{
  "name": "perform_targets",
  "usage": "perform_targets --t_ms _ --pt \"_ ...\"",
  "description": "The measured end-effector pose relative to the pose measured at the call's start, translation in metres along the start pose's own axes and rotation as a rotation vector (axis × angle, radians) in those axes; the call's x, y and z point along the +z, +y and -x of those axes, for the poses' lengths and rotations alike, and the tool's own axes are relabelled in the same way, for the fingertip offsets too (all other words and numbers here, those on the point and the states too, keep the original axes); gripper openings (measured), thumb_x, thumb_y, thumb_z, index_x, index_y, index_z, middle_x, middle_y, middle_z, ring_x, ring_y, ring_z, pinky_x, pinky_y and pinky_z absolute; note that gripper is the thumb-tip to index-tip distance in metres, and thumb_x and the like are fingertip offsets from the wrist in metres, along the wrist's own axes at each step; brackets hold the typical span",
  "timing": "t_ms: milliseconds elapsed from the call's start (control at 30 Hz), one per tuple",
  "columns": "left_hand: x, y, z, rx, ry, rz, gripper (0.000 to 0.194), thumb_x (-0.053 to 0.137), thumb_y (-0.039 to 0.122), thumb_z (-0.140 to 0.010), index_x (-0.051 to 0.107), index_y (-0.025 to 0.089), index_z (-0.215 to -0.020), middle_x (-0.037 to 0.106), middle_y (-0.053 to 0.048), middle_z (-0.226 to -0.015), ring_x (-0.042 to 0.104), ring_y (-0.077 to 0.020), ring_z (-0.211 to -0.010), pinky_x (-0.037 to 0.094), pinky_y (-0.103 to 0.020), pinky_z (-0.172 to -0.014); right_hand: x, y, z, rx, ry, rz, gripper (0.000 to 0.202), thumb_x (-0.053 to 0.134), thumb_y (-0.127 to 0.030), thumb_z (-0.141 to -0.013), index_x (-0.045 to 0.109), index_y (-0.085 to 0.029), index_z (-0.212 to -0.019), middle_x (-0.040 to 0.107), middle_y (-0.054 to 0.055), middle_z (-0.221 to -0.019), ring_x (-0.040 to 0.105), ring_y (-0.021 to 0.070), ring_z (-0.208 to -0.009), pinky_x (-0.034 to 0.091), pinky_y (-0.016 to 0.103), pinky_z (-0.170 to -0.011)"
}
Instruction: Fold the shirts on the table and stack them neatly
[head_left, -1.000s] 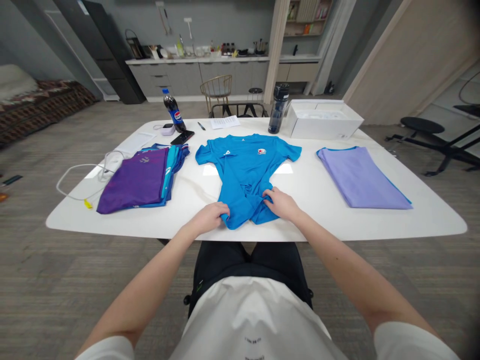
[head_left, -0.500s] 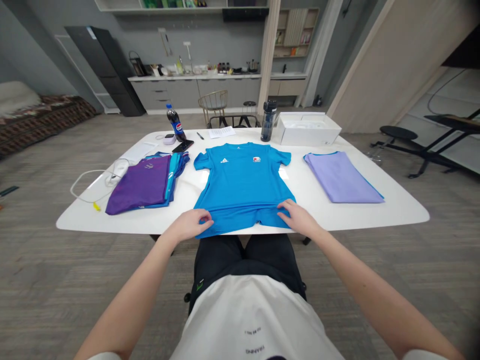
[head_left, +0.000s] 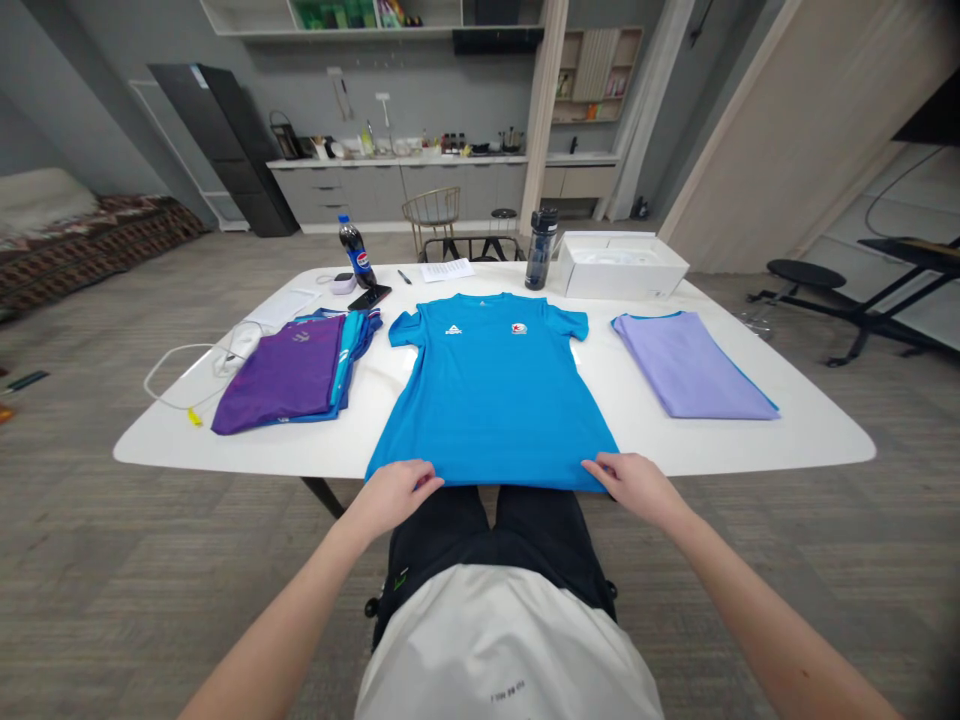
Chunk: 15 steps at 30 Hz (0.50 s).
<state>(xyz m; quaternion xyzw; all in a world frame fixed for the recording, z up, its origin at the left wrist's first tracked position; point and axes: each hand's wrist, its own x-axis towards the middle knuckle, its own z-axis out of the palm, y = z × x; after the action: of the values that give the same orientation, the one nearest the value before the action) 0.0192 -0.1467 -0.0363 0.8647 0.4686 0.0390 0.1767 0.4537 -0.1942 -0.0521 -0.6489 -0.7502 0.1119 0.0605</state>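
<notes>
Head view showed your blue T-shirt [head_left: 495, 400] spread front up on the white table [head_left: 802, 440], collar toward the far side, its hem reaching the near edge and seeming to hang slightly over it. Your left hand [head_left: 399, 492] was at the lower left corner, thumb and fingers drawn nearly together on the cloth. Your right hand [head_left: 634, 487] pinched the hem near the other corner, fingertips close. How much fabric each pinch caught, you could not have told from this angle.

The step in hand looked like drawing the hem straight and flattening the body, and it seemed nearly finished: the front lay almost smooth, with both sleeves out to the sides. From that hold, the next move appeared to call for an even pull from both corners, or a level release, so that neither side dragged askew. There was room to work, as the purple garment stack [head_left: 289, 370] lay well apart on your left and the folded lavender garment [head_left: 697, 365] on your right.
</notes>
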Motion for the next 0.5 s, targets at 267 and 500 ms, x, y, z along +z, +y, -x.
perform_targets --t_ms 267,500 --pt "0.028 -0.004 -0.011 -0.337 0.281 -0.303 0.038 0.046 0.054 -0.100 0.063 0.021 -0.104 0.063 -0.011 -0.101 0.061 -0.0290 -0.097 0.049 -0.040 -0.081 0.024 0.010 -0.014 -0.112 0.193 0.012 0.037 0.043 -0.050 -0.104 0.056 -0.024 -0.080 0.063 0.005 -0.080 0.062 0.0235 -0.078 0.045 0.036 -0.073" --pt "0.014 -0.019 -0.055 -0.166 0.346 -0.093 0.043 0.043 0.053 -0.102 0.058 0.021 -0.127 0.061 -0.013 -0.128 0.061 -0.0296 -0.115 0.051 -0.046 -0.097 0.003 0.001 -0.058 0.013 0.130 0.013 0.039 0.042 -0.054 -0.103 0.056 -0.026 -0.079 0.065 0.002 -0.077 0.066 0.0220 -0.070 0.046 0.034 -0.062"
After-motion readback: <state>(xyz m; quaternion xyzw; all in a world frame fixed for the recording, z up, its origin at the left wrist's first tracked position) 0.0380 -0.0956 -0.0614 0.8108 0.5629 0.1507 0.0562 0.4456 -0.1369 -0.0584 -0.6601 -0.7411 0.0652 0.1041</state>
